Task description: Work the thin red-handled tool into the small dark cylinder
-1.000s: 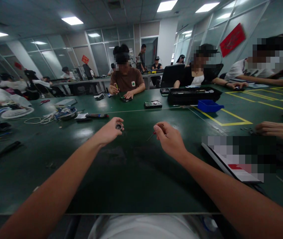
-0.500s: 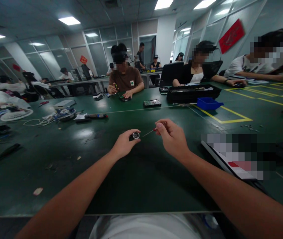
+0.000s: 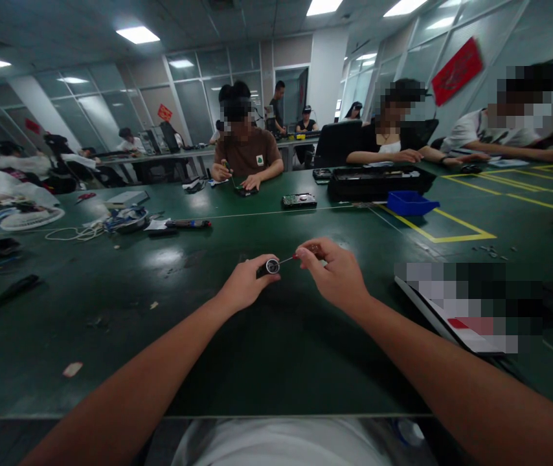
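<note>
Near the middle of the view, my left hand (image 3: 246,283) grips a small black cylindrical part (image 3: 271,266) with a silver ring round its end, which faces right. Opposite it, my right hand (image 3: 332,272) pinches a thin screwdriver (image 3: 287,259) with a red collar; most of its handle is hidden by the fingers. The shaft points left and its tip meets the ringed end of the part. Whether the tip sits inside is too small to tell. Both hands are above the green table (image 3: 276,362).
A blue tray (image 3: 411,203) and a long black case (image 3: 378,184) lie beyond my right hand. A hard drive (image 3: 298,201) is ahead. A pen (image 3: 189,224) and cables (image 3: 82,232) are at left, a white folder (image 3: 432,310) at right. Several people sit around.
My right hand has moved slightly left, bringing the screwdriver tip up to the ringed end. The black part has turned a little toward the camera. One person across the table has moved an arm.
</note>
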`<action>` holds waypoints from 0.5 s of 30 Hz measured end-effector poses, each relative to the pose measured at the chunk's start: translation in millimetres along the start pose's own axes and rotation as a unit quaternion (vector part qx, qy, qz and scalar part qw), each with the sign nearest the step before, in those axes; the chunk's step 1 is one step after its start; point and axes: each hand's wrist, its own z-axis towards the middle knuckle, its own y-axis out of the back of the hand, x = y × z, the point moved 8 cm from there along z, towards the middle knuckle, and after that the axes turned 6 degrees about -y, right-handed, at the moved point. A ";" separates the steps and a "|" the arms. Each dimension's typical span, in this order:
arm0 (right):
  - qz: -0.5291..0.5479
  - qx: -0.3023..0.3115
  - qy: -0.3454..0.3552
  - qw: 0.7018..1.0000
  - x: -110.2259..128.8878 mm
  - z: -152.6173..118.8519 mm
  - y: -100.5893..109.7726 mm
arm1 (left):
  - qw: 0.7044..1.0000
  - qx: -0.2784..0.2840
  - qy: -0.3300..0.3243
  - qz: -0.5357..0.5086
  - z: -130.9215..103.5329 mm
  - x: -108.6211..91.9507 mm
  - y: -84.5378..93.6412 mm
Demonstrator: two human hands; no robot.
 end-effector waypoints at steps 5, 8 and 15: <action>-0.012 0.031 0.011 0.999 3.0 -1.3 -4.2 | 0.999 0.008 0.007 0.033 -4.1 -0.1 1.7; 0.006 0.055 0.017 0.998 3.5 -2.6 -9.3 | 1.000 -0.001 0.010 0.026 -3.2 -0.5 3.9; 0.000 0.030 -0.029 0.999 -4.8 -3.4 -7.9 | 0.998 0.017 0.001 0.059 -1.5 0.6 1.1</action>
